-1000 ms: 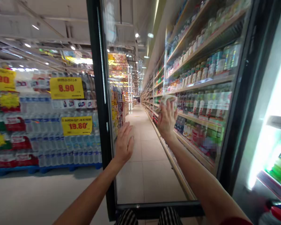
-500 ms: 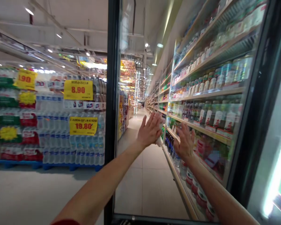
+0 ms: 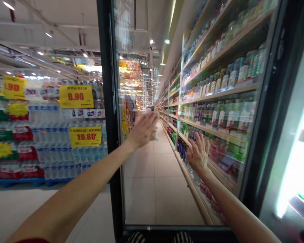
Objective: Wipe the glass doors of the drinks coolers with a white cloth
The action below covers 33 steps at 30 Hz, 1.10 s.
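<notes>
A tall glass door (image 3: pixel 139 202) with a black frame stands in front of me. My left hand (image 3: pixel 145 130) lies flat near the middle of the pane, fingers together and pointing up to the right. A crumpled white cloth (image 3: pixel 156 135) shows beneath its fingers, most of it hidden by the hand. My right hand (image 3: pixel 199 153) is farther right and a little lower, fingers spread and raised at the glass with nothing in them. Whether its palm touches the pane is hard to tell.
Shelves of bottled drinks (image 3: pixel 219 113) and a long tiled aisle appear in the glass. Left of the door, water packs (image 3: pixel 53 145) are stacked on blue pallets (image 3: pixel 35 182) under yellow price signs (image 3: pixel 76 97). A lit cooler interior (image 3: pixel 291 175) borders the right.
My left hand has moved left across the glass with the white cloth, away from my right hand. The right hand stays in nearly the same place. The view has shifted slightly.
</notes>
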{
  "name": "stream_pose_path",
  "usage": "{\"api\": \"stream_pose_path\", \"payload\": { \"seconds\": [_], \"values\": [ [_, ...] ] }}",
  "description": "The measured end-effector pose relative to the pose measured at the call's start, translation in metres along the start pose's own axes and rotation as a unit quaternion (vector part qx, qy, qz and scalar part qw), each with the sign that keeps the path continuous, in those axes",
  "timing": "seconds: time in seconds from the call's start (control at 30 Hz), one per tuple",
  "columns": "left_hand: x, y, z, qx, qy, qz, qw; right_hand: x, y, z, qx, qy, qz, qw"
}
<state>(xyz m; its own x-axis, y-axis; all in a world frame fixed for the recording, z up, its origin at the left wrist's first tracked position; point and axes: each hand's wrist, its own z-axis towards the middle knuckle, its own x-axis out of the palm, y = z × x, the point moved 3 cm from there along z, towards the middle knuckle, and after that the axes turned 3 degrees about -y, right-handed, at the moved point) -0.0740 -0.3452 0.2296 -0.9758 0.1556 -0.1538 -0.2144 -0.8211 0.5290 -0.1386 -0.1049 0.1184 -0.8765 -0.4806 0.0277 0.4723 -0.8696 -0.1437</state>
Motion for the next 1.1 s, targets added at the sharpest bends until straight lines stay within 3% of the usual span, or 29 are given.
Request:
{"api": "stream_pose_path", "payload": {
  "seconds": [0.07,0.13,0.17,0.23,0.3,0.33,0.37,0.4,0.47,0.53,0.6,0.67,0.73,0.77,0.83,0.9,0.93,0.97,1.0,1.07,1.1],
  "values": [
    [-0.009,0.026,0.006,-0.130,-0.069,0.036,0.989,0.001,0.000,-0.001,0.004,0.001,0.000,1.000],
    [-0.009,0.026,-0.001,-0.165,-0.084,0.042,0.982,0.001,0.001,-0.001,0.008,-0.004,-0.003,1.000],
    [-0.005,0.014,-0.008,-0.129,-0.058,0.029,0.990,0.001,0.001,-0.002,0.009,-0.007,-0.004,1.000],
    [0.003,-0.017,-0.027,0.005,0.030,-0.013,0.999,0.001,0.001,-0.002,0.007,-0.009,-0.002,1.000],
    [0.008,-0.038,-0.042,0.165,0.138,-0.068,0.974,0.001,0.001,-0.003,0.003,-0.007,0.001,1.000],
    [0.006,-0.038,-0.043,0.201,0.159,-0.081,0.963,0.001,0.001,-0.003,0.002,-0.005,0.002,1.000],
    [0.003,-0.031,-0.038,0.197,0.152,-0.081,0.965,0.001,0.001,-0.003,0.001,-0.003,0.002,1.000],
    [-0.001,-0.019,-0.030,0.147,0.117,-0.066,0.980,0.001,0.001,-0.003,0.000,-0.003,0.000,1.000],
    [-0.011,0.009,-0.014,-0.032,-0.008,-0.009,0.999,0.000,0.001,-0.003,0.000,-0.004,-0.004,1.000],
    [-0.013,0.012,-0.013,-0.098,-0.071,0.014,0.993,0.000,0.001,-0.003,0.002,-0.006,-0.008,1.000],
    [-0.004,-0.014,-0.026,0.022,-0.015,-0.029,0.999,-0.001,0.001,-0.003,0.002,-0.005,-0.007,1.000],
    [0.004,-0.043,-0.044,0.168,0.072,-0.100,0.978,0.000,0.001,-0.003,0.001,-0.001,-0.005,1.000],
    [0.005,-0.050,-0.048,0.218,0.098,-0.114,0.964,0.001,0.001,-0.004,-0.001,0.004,0.000,1.000],
    [0.004,-0.043,-0.042,0.195,0.084,-0.102,0.972,0.001,0.000,-0.004,-0.001,0.004,0.003,1.000],
    [-0.003,-0.018,-0.022,0.043,-0.008,-0.039,0.998,0.002,-0.001,-0.005,0.004,0.001,0.010,1.000],
    [-0.006,0.000,-0.012,-0.112,-0.083,0.013,0.990,0.002,-0.001,-0.006,0.009,0.000,0.012,1.000],
    [-0.005,-0.001,-0.012,-0.121,-0.082,0.020,0.989,0.002,-0.001,-0.005,0.011,0.002,0.011,1.000],
    [-0.001,-0.009,-0.017,-0.086,-0.056,0.013,0.995,0.002,-0.001,-0.005,0.012,0.004,0.009,1.000],
    [0.005,-0.022,-0.024,-0.009,-0.008,-0.008,1.000,0.001,0.000,-0.005,0.011,0.006,0.008,1.000],
    [0.013,-0.048,-0.043,0.161,0.093,-0.065,0.981,0.001,0.000,-0.005,0.009,0.008,0.005,1.000],
    [0.015,-0.053,-0.049,0.206,0.118,-0.086,0.968,0.001,0.000,-0.005,0.008,0.009,0.005,1.000]
  ]
}}
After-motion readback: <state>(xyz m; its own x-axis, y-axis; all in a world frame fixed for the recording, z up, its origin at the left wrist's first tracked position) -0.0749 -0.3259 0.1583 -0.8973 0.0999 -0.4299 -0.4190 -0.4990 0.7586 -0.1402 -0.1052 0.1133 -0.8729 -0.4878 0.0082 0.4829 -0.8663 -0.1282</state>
